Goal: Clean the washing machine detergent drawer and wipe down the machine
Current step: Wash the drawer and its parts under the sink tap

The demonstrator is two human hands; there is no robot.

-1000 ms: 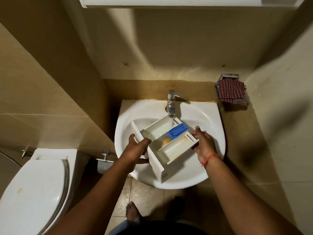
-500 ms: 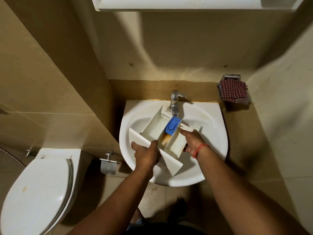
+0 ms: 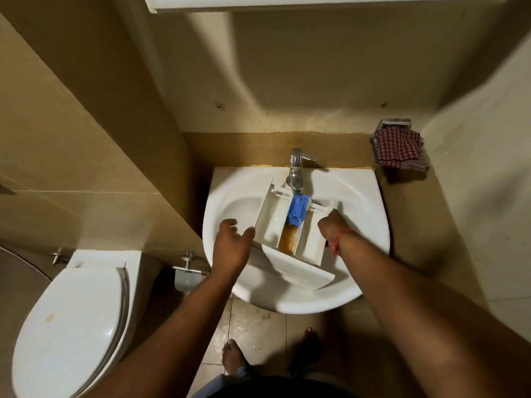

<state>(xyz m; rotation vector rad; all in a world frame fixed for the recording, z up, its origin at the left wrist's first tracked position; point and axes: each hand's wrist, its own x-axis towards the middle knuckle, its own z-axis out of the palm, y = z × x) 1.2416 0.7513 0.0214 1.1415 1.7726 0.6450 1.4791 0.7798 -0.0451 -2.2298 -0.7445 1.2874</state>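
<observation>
The white detergent drawer [image 3: 270,222] lies in the white sink [image 3: 287,307], its back end under the tap [image 3: 297,168] and its front panel toward me. A blue cap [image 3: 298,209] covers the middle compartment, with brown residue [image 3: 288,238] below it. My left hand [image 3: 232,245] hovers at the drawer's left front corner with fingers spread and relaxed, thumb close to the drawer wall. My right hand [image 3: 333,225], a red thread at its wrist, curls over the drawer's right wall. No water is visibly running.
A red checked cloth [image 3: 399,149] hangs on a metal holder on the wall to the right. A toilet [image 3: 69,326] with its lid down stands at the left, with a metal paper holder [image 3: 186,278] between it and the sink. A white cabinet [image 3: 287,1] hangs overhead.
The drawer has turned so its length runs straight under the tap and has settled into the sink. My left hand has let go of the front panel and opened.
</observation>
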